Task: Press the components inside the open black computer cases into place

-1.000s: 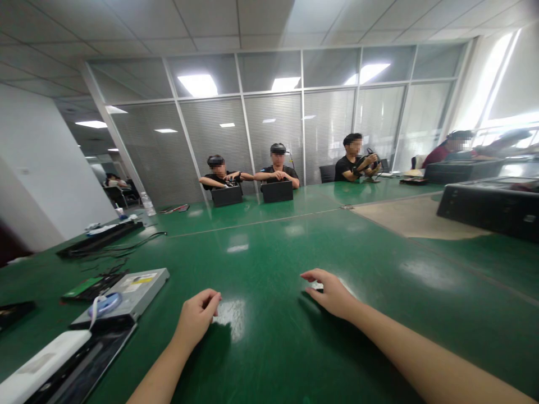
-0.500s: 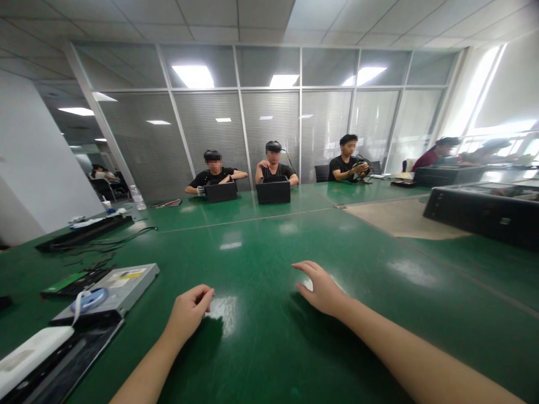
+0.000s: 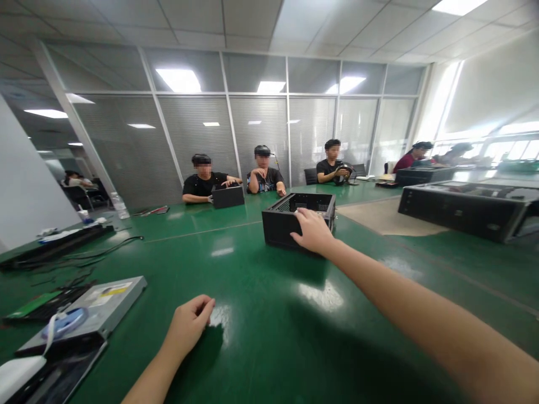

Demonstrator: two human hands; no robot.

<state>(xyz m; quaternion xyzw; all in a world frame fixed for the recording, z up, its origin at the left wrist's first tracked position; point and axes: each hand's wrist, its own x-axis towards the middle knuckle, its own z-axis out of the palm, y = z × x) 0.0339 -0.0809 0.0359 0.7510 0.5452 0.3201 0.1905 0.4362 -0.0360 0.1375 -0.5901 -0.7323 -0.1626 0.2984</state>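
Note:
My right hand (image 3: 312, 230) reaches forward over the table and is closed on the near rim of a black computer case (image 3: 281, 229). The case is open on top, with perforated metal walls showing inside. My thumb lies against its front face and my fingers go over the rim. Lower down, my left hand (image 3: 190, 321) rests by the green table top (image 3: 252, 331) with its fingers curled in and nothing visible in them. Apart from it, to the left, lies a grey optical drive (image 3: 120, 300) with a roll of bluish tape (image 3: 65, 322) on it.
Across the table sit several people, one with a hand on another black case (image 3: 228, 196). A large black computer case (image 3: 455, 212) stands at right beside a brown sheet (image 3: 374, 216). Circuit boards (image 3: 40, 303), cables (image 3: 109, 247) and a plastic bottle (image 3: 120, 206) are at left.
The black case has come from the middle person's place towards me. My right hand has moved forward onto its rim. My left hand has stayed nearly still; the view has shifted slightly right.

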